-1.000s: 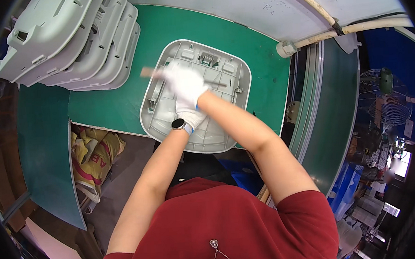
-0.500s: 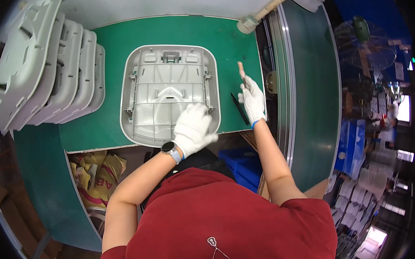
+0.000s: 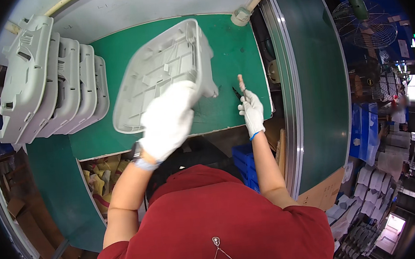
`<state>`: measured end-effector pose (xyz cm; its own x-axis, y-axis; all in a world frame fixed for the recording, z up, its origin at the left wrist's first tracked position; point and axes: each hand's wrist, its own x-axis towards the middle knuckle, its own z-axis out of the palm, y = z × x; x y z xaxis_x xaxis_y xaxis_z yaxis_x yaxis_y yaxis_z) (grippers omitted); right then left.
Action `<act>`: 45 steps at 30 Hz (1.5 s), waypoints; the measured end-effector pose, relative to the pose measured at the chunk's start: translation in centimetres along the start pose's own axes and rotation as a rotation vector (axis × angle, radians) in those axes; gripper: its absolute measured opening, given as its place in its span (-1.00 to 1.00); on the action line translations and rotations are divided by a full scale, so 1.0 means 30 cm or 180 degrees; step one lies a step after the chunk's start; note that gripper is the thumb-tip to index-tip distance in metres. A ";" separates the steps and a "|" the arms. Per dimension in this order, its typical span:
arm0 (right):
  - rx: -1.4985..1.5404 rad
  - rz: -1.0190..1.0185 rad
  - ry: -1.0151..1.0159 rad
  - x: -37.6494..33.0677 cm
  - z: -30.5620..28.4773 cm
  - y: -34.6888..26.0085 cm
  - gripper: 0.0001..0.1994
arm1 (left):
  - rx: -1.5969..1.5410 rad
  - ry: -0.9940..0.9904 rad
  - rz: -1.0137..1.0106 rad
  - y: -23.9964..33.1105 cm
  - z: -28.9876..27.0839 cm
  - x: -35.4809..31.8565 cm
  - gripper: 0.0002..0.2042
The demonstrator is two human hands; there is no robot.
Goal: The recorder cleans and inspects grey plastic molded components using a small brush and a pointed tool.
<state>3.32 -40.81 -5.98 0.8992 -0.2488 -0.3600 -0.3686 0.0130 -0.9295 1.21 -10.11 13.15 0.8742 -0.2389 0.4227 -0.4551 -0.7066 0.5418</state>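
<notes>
The person's gloved left hand (image 3: 168, 123), blurred, holds a pale grey plastic panel (image 3: 157, 80) tilted above the middle of the green table (image 3: 232, 42). At the table's right side, the gloved right hand (image 3: 253, 113) grips a slim tool (image 3: 240, 81); similar grey panels (image 3: 73, 81) stand stacked at its left end.

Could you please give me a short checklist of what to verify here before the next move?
1. Both hands gloved: ok; left hand and right hand wear white gloves.
2. Grey plastic part flat on the green table: not ok; it is tilted, its right side raised.
3. Left hand's grip firm: cannot tell; the hand is at the part's near side, but blurred.
4. Slim tool away from the part: ok; the right hand holds it off to the right.
5. Black tool clear of the part: ok; it lies beside the right hand.
6. Stack of grey parts steady: cannot tell.
</notes>
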 end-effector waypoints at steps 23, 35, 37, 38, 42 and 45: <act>-0.2655 -0.3247 0.0248 -0.086 0.219 -0.591 -0.81 | -0.2758 0.0083 -0.2648 -0.063 -0.101 -0.209 -0.72; -0.2300 -0.3151 0.0471 0.016 0.189 -0.513 -0.80 | -0.3152 0.0292 -0.2826 -0.094 -0.082 -0.260 -0.67; -0.2492 -0.2763 0.0433 0.121 0.127 -0.365 -0.74 | -0.2835 0.0351 -0.2409 -0.102 -0.058 -0.260 -0.68; -0.2748 -0.2606 0.0432 0.167 0.097 -0.279 -0.73 | -0.2821 0.0318 -0.2370 -0.105 -0.067 -0.257 -0.68; -0.2853 -0.1942 0.0131 0.184 0.115 -0.083 -0.71 | -0.3406 0.1319 -0.2662 -0.131 -0.143 -0.376 -0.68; -0.2894 -0.1702 -0.0001 0.241 0.156 0.004 -0.71 | -0.3605 0.2904 -0.2587 -0.165 -0.178 -0.571 -0.63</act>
<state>10.88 -38.07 -9.05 0.9969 -0.0075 0.0788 0.0378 -0.8294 -0.5574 -12.41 1.04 7.12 0.7350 0.6543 -0.1779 -0.2022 0.4619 0.8636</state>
